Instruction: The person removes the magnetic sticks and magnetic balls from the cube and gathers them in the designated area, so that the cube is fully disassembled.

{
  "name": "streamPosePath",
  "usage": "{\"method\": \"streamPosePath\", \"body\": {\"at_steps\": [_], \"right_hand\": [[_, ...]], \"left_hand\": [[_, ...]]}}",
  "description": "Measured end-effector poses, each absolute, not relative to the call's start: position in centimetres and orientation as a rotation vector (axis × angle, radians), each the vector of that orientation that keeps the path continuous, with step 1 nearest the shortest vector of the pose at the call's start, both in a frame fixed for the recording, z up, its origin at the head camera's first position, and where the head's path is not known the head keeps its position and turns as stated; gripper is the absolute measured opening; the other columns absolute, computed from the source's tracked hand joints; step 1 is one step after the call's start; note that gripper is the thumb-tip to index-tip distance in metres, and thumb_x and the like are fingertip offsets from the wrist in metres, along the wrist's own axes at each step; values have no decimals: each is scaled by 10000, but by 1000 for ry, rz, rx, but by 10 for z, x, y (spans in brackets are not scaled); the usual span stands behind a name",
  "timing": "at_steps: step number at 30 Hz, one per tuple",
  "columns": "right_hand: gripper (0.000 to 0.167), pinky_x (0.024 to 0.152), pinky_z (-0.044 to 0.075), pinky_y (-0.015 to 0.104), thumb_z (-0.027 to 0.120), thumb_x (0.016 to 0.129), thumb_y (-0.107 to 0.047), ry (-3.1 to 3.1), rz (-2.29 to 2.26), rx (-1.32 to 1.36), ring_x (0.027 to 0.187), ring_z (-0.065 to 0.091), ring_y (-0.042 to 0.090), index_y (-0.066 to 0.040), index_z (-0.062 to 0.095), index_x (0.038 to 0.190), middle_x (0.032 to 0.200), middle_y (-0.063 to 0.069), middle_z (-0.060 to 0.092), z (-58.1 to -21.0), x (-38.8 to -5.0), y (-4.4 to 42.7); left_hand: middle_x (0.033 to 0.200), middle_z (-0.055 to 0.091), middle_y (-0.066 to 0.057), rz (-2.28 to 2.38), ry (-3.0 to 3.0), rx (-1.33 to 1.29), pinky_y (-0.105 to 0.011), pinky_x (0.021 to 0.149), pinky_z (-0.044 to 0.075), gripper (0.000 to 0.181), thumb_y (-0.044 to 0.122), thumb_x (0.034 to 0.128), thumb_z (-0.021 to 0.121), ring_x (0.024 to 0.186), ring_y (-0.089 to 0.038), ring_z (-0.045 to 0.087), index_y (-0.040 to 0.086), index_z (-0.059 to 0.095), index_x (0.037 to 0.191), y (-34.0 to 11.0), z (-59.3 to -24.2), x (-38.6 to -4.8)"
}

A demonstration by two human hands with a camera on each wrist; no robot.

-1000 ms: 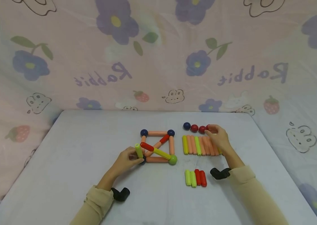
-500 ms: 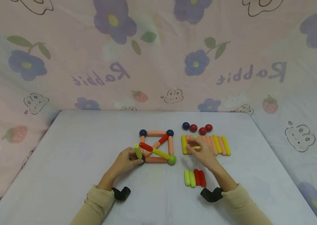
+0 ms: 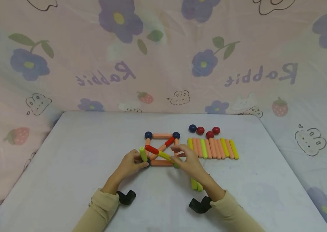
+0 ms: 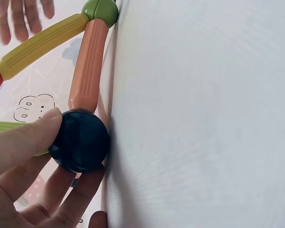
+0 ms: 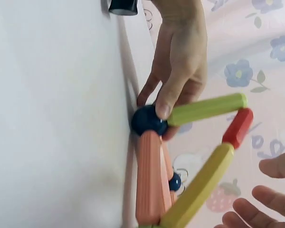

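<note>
A flat frame of orange rods (image 3: 162, 163) and balls lies mid-table, with a diagonal of orange and red rods across it. My left hand (image 3: 130, 164) grips the dark blue ball (image 4: 80, 142) at its near left corner, thumb on top. From that ball a light green rod (image 5: 209, 108) sticks up. From the green ball (image 4: 102, 12) at the near right corner rises a slanting yellow rod (image 5: 199, 183) tipped with a red rod (image 5: 238, 128). Whether the red and light green tips touch, I cannot tell. My right hand (image 3: 191, 161) hovers beside the yellow rod, fingers spread and holding nothing.
Right of the frame lies a row of orange, yellow and green rods (image 3: 213, 149). Behind it sit a dark blue ball (image 3: 192, 128) and several red balls (image 3: 209, 135). Short light green rods (image 3: 194, 184) are partly hidden under the right forearm.
My right hand has left the red balls and swept left and nearer, over the rod row, to the slanting yellow rod. My left hand keeps its grip on the dark blue ball.
</note>
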State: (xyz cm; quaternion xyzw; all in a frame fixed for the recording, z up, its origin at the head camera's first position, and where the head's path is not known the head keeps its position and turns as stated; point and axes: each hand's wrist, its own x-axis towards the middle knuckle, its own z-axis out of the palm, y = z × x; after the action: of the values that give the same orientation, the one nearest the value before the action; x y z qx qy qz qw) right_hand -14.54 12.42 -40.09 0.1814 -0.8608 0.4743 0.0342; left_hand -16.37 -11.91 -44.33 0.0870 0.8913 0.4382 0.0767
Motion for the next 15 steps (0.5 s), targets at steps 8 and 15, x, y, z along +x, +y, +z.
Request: {"method": "streamPosePath", "body": {"at_steps": [8,15], "right_hand": [[337,884,551,454,702,834,-9,-2534,1430,686,1035,637,325,9,623,1162,1106,185,671,-401,-150,88],[309,864,570,388,706,839,-25,-2504,1428,681,984,656,268,6,639,1138,1067,153,687,-408,-151,71]], "left_hand": [[849,579,-64,1306,2696,256,-350,811,521,164,103,800,765,857,-164,569,63,746,958,-119,-440,-166],[829,589,-73,1342,2692,261,-334,778,536,138,94,782,779,845,-171,585,61,743,911,-118,-442,-162]]}}
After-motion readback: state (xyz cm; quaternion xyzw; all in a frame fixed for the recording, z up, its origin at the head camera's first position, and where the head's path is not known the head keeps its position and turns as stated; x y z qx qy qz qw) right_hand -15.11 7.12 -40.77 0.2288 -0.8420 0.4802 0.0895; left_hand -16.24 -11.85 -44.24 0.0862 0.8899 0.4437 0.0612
